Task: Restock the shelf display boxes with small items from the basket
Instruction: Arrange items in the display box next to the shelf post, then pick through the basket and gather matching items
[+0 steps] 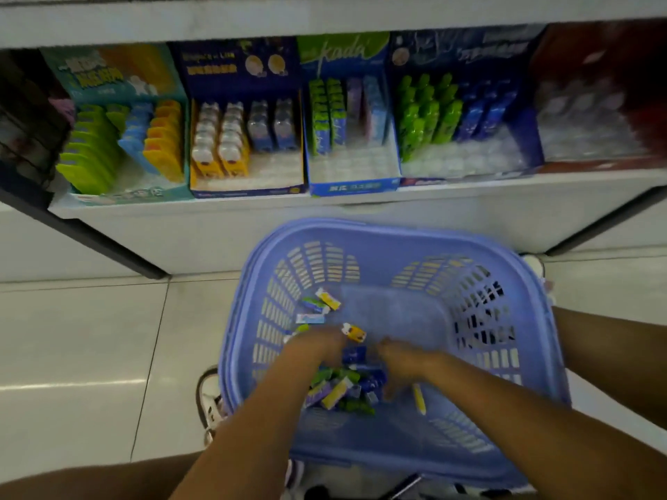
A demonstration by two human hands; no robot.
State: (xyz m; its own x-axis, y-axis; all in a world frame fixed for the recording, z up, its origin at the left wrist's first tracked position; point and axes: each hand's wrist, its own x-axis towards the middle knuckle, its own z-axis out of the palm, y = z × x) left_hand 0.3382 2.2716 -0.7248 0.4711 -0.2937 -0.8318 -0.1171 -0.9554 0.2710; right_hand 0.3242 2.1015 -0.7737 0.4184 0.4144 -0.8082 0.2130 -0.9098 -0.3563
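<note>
A blue plastic basket (397, 234) stands on the floor below the shelf. A pile of small packs (346, 389) lies in its bottom, and a few loose packs (319, 304) rest near its left wall. Both my hands are down inside it. My left hand (317, 346) has a small yellow-and-white pack (354, 332) at its fingertips. My right hand (400, 355) is curled over the pile, its grip blurred. On the shelf stand display boxes: a teal box (119, 81), a dark blue box (245, 70), a green-topped box (348, 52) and a blue box with green bottles (465, 52).
A red display box (595, 66) sits at the shelf's right end. The white shelf edge (325, 207) runs just beyond the basket. Pale floor tiles (90, 337) spread to the left. A shoe (211, 402) shows by the basket's left side.
</note>
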